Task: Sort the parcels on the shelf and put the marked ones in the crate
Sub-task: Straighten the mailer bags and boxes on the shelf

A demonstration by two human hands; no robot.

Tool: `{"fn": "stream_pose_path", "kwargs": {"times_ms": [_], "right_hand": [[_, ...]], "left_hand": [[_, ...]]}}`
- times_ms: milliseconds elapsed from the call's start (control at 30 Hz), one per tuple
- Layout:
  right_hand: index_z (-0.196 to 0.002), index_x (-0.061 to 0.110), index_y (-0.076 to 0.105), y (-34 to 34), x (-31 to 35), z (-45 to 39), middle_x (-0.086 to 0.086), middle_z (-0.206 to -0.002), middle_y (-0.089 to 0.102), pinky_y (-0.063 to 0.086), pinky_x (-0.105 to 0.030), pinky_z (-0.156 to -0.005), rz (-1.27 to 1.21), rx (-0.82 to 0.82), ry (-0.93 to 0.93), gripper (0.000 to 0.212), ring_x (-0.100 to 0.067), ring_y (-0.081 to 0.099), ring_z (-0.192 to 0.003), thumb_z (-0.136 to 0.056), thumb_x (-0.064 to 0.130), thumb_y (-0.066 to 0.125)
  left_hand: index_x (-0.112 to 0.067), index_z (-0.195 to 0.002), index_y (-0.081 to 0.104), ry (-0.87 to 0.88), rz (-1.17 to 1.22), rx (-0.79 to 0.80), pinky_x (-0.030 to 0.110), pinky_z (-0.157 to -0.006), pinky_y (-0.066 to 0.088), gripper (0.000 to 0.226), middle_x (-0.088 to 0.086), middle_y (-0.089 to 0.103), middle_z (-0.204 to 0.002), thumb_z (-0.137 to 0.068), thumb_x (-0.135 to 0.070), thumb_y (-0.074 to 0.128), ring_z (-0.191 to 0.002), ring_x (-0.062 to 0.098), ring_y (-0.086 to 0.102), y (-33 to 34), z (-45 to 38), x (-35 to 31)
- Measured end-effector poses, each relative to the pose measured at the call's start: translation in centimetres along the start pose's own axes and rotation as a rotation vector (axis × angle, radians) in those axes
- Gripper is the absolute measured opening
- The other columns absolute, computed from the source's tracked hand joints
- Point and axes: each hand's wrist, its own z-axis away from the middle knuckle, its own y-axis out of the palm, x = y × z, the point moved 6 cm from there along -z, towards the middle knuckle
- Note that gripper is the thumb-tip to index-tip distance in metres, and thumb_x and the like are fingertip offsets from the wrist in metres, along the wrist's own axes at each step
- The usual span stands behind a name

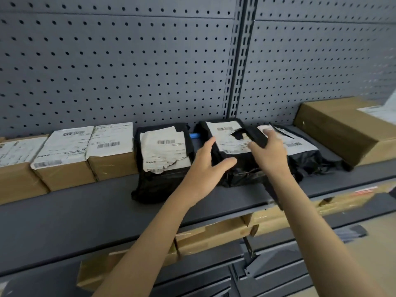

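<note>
Three black plastic-wrapped parcels with torn white labels lie on the grey shelf: a left one, a middle one and a right one. My left hand is spread open, fingers and thumb against the middle parcel's left front corner. My right hand hovers over the same parcel's label and grips a small flat black object; what it is I cannot tell. No crate is in view.
Three brown boxes with white labels stand in a row at the left. A large brown box fills the right end. A blue item shows between two black parcels. Cardboard boxes lie on the shelf below. A perforated back panel rises behind.
</note>
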Motion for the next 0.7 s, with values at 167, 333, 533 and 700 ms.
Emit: {"fn": "stream_pose_path", "kwargs": {"times_ms": [167,333,533,700], "right_hand": [[-0.121,0.007,0.052,1.1,-3.4,-2.8,-0.01,-0.119,0.059,0.049,-0.04,-0.094,-0.134,0.3,0.113,0.052,-0.026,0.057,-0.11,-0.08,0.035,0.063],[-0.09,0.017,0.063,1.7,-3.9,-3.6,-0.002,-0.082,0.069,0.049,-0.016,-0.047,-0.449,0.535,0.192,0.009,-0.013,0.064,-0.068,-0.081,0.019,0.064],[-0.133,0.02,0.042,1.4,-3.4,-2.7,0.003,-0.107,0.062,0.053,-0.03,-0.083,-0.595,0.596,0.111,0.053,-0.016,0.061,-0.098,-0.084,0.014,0.062],[-0.136,0.022,0.035,0.1,-2.1,-1.5,-0.001,-0.124,0.057,0.049,-0.038,-0.097,-0.706,0.6,-0.021,0.066,-0.013,0.057,-0.109,-0.079,0.005,0.065]], "left_hand": [[-0.031,-0.142,0.024,-0.18,0.109,-0.169,0.013,-0.081,0.031,0.07,-0.019,0.047,-0.131,-0.083,-0.033,0.062,-0.104,-0.008,0.045,2.8,-3.2,1.4],[-0.032,-0.126,0.04,-0.22,0.197,-0.361,0.013,-0.069,0.039,0.055,-0.023,0.059,-0.103,-0.082,-0.009,0.064,-0.094,-0.008,0.052,3.3,-4.0,2.5],[-0.033,-0.124,0.046,-0.146,0.168,-0.528,0.002,-0.059,0.044,0.065,-0.019,0.063,-0.103,-0.076,0.006,0.066,-0.086,-0.013,0.059,2.6,-2.4,1.2],[-0.035,-0.131,0.044,0.001,0.161,-0.617,0.007,-0.069,0.047,0.084,-0.014,0.057,-0.117,-0.069,0.017,0.066,-0.095,-0.012,0.058,1.8,-0.3,-0.4]]}}
